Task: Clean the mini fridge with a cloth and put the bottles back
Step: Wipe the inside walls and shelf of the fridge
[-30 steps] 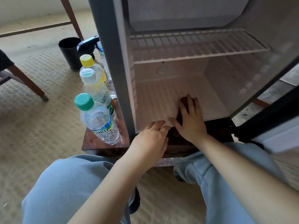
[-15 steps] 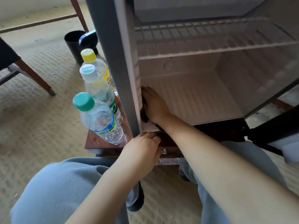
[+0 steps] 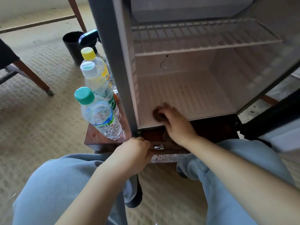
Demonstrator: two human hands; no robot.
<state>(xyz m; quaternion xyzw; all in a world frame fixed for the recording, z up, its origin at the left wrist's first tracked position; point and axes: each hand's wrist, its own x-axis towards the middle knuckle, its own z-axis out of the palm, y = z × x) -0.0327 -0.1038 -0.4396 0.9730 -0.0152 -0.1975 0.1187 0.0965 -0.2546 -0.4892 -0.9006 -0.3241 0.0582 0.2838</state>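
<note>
The mini fridge point(image 3: 194, 95) stands open on a low wooden stand point(image 3: 103, 140), its ribbed floor bare. My right hand point(image 3: 175, 122) holds a dark brown cloth point(image 3: 158, 113) against the front left of the fridge floor. My left hand point(image 3: 134, 151) grips the stand's front edge below the fridge's left corner. Three plastic bottles stand on the stand left of the fridge: a green-capped one point(image 3: 100, 116) nearest, a white-capped one point(image 3: 95, 80) behind it, and a yellow-capped one point(image 3: 95, 62) farther back.
A wire shelf point(image 3: 203, 36) spans the upper fridge. The fridge door point(image 3: 276, 120) hangs open at the right. A black bin point(image 3: 71, 44) and a dark spray bottle head point(image 3: 88, 38) sit behind the bottles. A chair leg point(image 3: 32, 77) stands at the left on the mat floor.
My right hand has swept the cloth from the fridge's left inner wall back to the right along the front of the floor. My left hand stays on the stand's edge.
</note>
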